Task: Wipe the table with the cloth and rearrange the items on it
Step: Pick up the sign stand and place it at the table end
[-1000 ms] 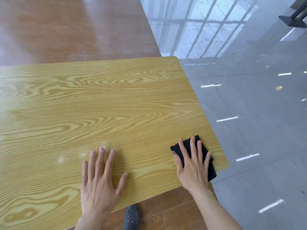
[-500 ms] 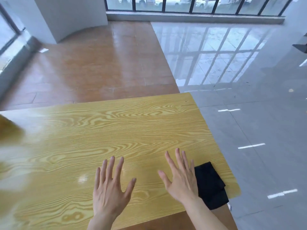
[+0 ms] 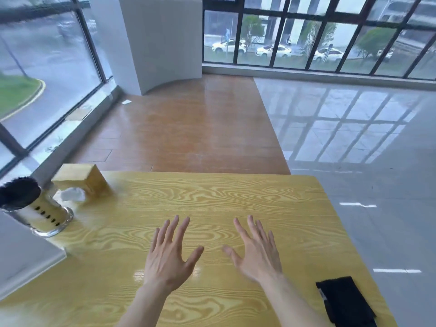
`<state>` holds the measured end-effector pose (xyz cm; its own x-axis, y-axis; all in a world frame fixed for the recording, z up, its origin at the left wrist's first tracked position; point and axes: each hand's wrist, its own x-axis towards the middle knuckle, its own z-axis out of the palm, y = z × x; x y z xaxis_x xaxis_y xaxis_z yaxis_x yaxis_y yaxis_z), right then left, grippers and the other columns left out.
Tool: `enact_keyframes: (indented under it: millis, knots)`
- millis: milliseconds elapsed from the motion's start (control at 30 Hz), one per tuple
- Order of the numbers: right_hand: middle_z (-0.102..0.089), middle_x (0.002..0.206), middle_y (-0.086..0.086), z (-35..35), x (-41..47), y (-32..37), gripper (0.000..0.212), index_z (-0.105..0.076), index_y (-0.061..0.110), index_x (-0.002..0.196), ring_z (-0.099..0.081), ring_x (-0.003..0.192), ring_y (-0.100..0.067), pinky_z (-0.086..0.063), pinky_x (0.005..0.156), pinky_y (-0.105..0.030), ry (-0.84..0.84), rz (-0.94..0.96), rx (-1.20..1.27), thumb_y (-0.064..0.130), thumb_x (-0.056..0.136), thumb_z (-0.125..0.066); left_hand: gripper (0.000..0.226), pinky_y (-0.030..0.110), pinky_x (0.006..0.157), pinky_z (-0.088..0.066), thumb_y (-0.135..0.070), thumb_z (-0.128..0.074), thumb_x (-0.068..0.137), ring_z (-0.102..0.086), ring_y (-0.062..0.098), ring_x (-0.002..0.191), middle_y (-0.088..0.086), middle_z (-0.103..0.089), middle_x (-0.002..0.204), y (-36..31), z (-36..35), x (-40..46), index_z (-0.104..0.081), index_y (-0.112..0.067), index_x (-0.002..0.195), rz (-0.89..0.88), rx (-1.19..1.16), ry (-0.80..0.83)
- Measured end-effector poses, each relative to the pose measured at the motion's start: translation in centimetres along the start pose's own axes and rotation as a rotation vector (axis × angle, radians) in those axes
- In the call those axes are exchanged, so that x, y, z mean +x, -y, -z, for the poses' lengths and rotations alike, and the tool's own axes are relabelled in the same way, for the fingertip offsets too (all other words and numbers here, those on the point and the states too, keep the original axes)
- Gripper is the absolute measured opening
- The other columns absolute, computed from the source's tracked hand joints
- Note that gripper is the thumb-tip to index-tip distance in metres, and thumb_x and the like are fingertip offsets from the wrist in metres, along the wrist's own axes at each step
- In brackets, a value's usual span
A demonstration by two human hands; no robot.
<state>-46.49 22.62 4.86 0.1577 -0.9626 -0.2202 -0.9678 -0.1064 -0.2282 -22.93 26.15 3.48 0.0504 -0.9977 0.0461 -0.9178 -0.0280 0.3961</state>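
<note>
The yellow wood-grain table (image 3: pixel 236 199) fills the lower half of the view. A folded black cloth (image 3: pixel 344 300) lies at its near right corner, touched by neither hand. My left hand (image 3: pixel 171 253) and my right hand (image 3: pixel 256 252) hover over the middle of the table, fingers spread, holding nothing. At the far left stand a wooden tissue box (image 3: pixel 82 181) with white tissue sticking out and a metal cylinder holder (image 3: pixel 44 213) filled with dark-tipped sticks.
A white flat object (image 3: pixel 21 258) covers the table's near left edge. Past the table are brown floorboards (image 3: pixel 188 128) and glossy grey tiles (image 3: pixel 365 142). Large windows line the left and far walls, with a white column (image 3: pixel 160 41) between them.
My right hand has let go of the black cloth and moved left, off it. The view has tilted up, bringing the tissue box, the holder and the windows into sight.
</note>
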Motion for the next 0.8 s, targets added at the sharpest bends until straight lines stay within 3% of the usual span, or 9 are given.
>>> enact_keyframes:
  millis: [200, 500, 567, 633, 700, 800]
  knots:
    - [0.013, 0.170, 0.003, 0.5, 1.4, 9.7, 0.100, 0.006, 0.046, 0.158, 0.006, 0.159, -0.021, -0.003, 0.128, -0.048, 0.041, 0.056, -0.007, 0.091, 0.070, -0.008, 0.088, 0.034, 0.126, 0.002, -0.086, -0.026, 0.083, 0.001, 0.012, 0.157, -0.011, -0.008, 0.169, 7.6, 4.1, 0.1, -0.003, -0.046, 0.158, 0.019, -0.075, 0.012]
    - [0.002, 0.172, 0.002, -1.7, 3.2, 24.2, 0.101, -0.003, 0.044, 0.160, -0.005, 0.159, -0.021, -0.012, 0.128, -0.045, 0.147, 0.144, -0.002, 0.093, 0.073, -0.020, 0.084, 0.036, 0.125, -0.014, -0.085, -0.030, 0.083, -0.020, 0.014, 0.153, -0.016, -0.021, 0.165, 19.5, 8.7, -3.2, -0.015, -0.044, 0.156, 0.209, -0.209, -0.004]
    - [-0.002, 0.172, 0.004, -2.5, 3.5, 27.1, 0.094, -0.007, 0.044, 0.160, -0.009, 0.158, -0.021, -0.018, 0.125, -0.044, 0.194, 0.161, 0.019, 0.089, 0.081, -0.034, 0.081, 0.035, 0.118, -0.030, -0.085, -0.033, 0.082, -0.031, 0.013, 0.148, -0.017, -0.032, 0.160, 22.0, 9.4, -4.4, -0.023, -0.045, 0.152, 0.282, -0.269, -0.014]
    - [-0.008, 0.172, 0.005, -3.4, 3.8, 29.7, 0.092, -0.012, 0.044, 0.160, -0.016, 0.157, -0.021, -0.025, 0.121, -0.043, 0.236, 0.174, 0.053, 0.086, 0.083, -0.040, 0.074, 0.033, 0.102, -0.043, -0.082, -0.040, 0.082, -0.044, 0.013, 0.139, -0.019, -0.040, 0.152, 24.1, 10.1, -5.6, -0.030, -0.048, 0.147, 0.377, -0.353, -0.024]
    - [-0.013, 0.171, 0.005, -4.5, 4.2, 32.5, 0.092, -0.017, 0.043, 0.159, -0.022, 0.155, -0.021, -0.031, 0.118, -0.043, 0.277, 0.187, 0.115, 0.085, 0.082, -0.043, 0.067, 0.031, 0.092, -0.044, -0.078, -0.046, 0.083, -0.050, 0.013, 0.133, -0.019, -0.046, 0.147, 26.5, 10.8, -6.9, -0.039, -0.048, 0.142, 0.475, -0.431, -0.061]
    - [-0.025, 0.168, 0.003, -6.2, 4.7, 36.3, 0.090, -0.025, 0.039, 0.158, -0.025, 0.154, -0.020, -0.031, 0.118, -0.042, 0.326, 0.205, 0.216, 0.081, 0.082, -0.051, 0.057, 0.030, 0.091, -0.043, -0.071, -0.054, 0.084, -0.054, 0.010, 0.127, -0.018, -0.056, 0.138, 29.8, 11.5, -8.7, -0.052, -0.042, 0.133, 0.601, -0.534, -0.195]
